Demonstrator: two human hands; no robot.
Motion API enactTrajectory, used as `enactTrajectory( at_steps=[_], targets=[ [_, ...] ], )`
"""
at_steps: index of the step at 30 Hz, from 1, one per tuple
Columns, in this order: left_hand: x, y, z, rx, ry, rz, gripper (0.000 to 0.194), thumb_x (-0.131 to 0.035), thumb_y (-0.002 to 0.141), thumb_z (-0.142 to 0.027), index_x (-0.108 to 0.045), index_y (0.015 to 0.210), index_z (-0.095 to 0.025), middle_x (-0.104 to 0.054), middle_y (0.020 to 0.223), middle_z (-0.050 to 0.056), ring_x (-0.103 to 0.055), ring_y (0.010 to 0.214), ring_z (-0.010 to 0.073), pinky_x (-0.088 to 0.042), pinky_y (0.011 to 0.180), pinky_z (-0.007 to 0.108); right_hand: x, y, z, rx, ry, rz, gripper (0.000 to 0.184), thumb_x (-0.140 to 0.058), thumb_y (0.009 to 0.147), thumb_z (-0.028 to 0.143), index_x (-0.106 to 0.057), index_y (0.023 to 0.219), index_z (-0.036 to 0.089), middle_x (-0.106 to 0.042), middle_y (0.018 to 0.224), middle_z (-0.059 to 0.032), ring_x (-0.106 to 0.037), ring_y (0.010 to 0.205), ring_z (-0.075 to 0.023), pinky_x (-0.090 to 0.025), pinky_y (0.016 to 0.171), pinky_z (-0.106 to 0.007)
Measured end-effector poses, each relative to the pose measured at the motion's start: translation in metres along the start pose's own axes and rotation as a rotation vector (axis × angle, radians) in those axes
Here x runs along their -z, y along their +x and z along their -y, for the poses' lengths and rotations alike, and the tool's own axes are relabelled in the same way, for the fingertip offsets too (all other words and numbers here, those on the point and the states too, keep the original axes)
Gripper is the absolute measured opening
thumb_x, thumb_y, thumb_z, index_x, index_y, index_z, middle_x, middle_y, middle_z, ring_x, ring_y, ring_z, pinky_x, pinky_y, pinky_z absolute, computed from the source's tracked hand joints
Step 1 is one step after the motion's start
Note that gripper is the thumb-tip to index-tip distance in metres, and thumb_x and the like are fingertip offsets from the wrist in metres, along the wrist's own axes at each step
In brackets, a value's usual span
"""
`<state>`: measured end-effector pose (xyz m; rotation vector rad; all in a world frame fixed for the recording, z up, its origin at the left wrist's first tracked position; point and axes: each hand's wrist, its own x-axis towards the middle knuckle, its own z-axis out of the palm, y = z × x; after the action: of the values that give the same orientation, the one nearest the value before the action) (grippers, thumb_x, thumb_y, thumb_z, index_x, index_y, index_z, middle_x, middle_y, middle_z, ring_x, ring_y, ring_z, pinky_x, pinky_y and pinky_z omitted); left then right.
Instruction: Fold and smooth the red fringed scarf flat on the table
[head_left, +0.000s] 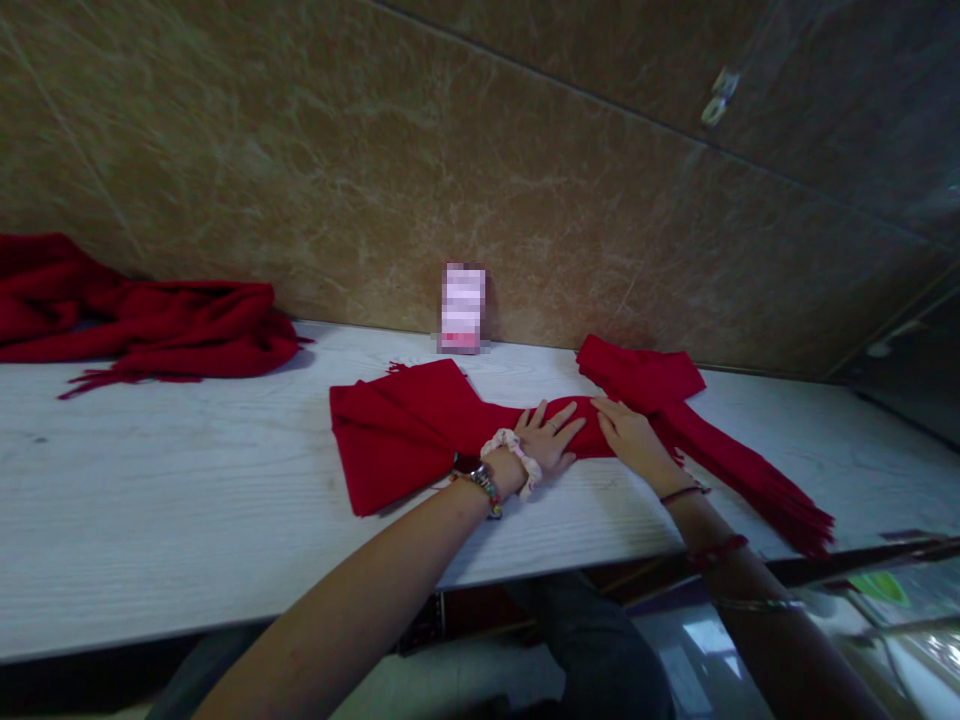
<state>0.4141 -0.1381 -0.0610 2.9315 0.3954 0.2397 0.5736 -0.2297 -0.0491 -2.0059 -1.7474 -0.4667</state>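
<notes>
A red fringed scarf lies partly folded across the white wooden table. My left hand rests flat on the scarf's narrow middle, fingers stretched out, with a watch, beads and a white scrunchie at the wrist. Beside it, my right hand also presses flat on the cloth, fingers extended. The scarf's right part runs up to a fold near the wall and its fringed end hangs toward the table's front edge.
More red scarves lie heaped at the table's far left. A small blurred pink card leans against the brown marble wall. Below the table edge I see my dark trousers and a glossy floor.
</notes>
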Motion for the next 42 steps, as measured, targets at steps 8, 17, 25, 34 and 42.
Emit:
enactTrajectory(
  at_steps=[8,17,25,34,42],
  targets=[
    [-0.005,0.000,0.002,-0.033,0.012,-0.010,0.059,-0.041,0.085,-0.037,-0.019,0.139,-0.026,-0.014,0.147,0.003,-0.011,0.131,0.0349,-0.023,0.102,0.052,-0.010,-0.010,-0.005,-0.079,0.007,-0.035,0.041,-0.029,0.084,0.022,-0.058,0.111,0.009,-0.059,0.114,-0.0158,-0.053,0.108,-0.0222,-0.038,0.097,-0.042],
    [0.007,-0.029,0.027,-0.042,0.047,0.026,0.055,-0.037,0.088,-0.042,-0.021,0.138,-0.025,-0.014,0.146,0.004,-0.013,0.131,0.0322,-0.020,0.104,0.049,-0.024,-0.006,0.027,-0.014,-0.045,-0.057,0.041,-0.029,0.085,0.019,-0.057,0.112,0.007,-0.059,0.114,-0.0172,-0.053,0.109,-0.0240,-0.039,0.096,-0.043],
    [0.024,-0.077,0.072,-0.021,0.103,0.047,0.054,-0.032,0.090,-0.043,-0.018,0.139,-0.026,-0.010,0.147,0.004,-0.008,0.133,0.0291,-0.018,0.104,0.046,-0.039,0.016,0.087,0.038,-0.056,0.003,0.041,-0.028,0.086,0.017,-0.054,0.115,0.004,-0.056,0.118,-0.0195,-0.049,0.113,-0.0245,-0.036,0.098,-0.042],
    [0.030,-0.089,0.075,0.029,0.128,0.043,0.060,-0.032,0.089,-0.045,-0.015,0.140,-0.020,-0.009,0.147,0.006,-0.009,0.132,0.0332,-0.019,0.104,0.045,-0.030,0.051,0.103,0.162,-0.069,0.090,0.038,-0.033,0.084,0.017,-0.055,0.112,0.003,-0.057,0.116,-0.0188,-0.051,0.110,-0.0233,-0.037,0.097,-0.037],
    [0.030,-0.086,0.081,-0.090,0.091,-0.072,0.050,-0.035,0.090,-0.035,-0.029,0.135,-0.015,-0.023,0.144,0.010,-0.019,0.132,0.0214,-0.022,0.106,0.037,-0.044,0.051,0.105,0.125,-0.001,0.043,0.037,-0.031,0.085,0.017,-0.059,0.108,0.007,-0.062,0.110,-0.0145,-0.056,0.103,-0.0218,-0.039,0.094,-0.037]
  ],
)
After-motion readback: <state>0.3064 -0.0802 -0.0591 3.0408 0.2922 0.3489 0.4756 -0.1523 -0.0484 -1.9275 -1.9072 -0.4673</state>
